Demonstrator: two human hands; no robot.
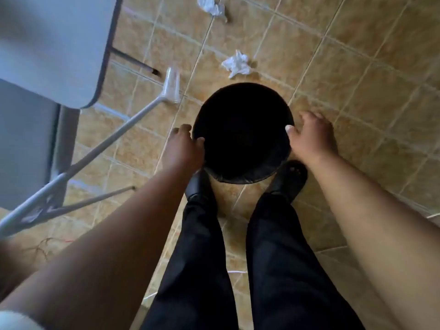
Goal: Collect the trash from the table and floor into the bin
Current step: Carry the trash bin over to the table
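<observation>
A round black bin (242,172) stands on the tiled floor just ahead of my feet. My left hand (184,148) grips its left rim, thumb hooked over the edge. My right hand (309,136) holds the right rim the same way, thumb inside. Beyond the bin lies a crumpled white paper (237,63) on the tiles. A second crumpled paper (212,5) lies farther away at the top edge. A clear plastic cup (172,85) lies on its side near a table leg, left of the bin. The bin's inside is too dark to see.
A grey table top (52,48) fills the upper left, its metal legs (107,139) slanting toward the bin. My black shoes (291,177) and trouser legs stand directly behind the bin. Tan tiled floor (357,67) spreads to the right.
</observation>
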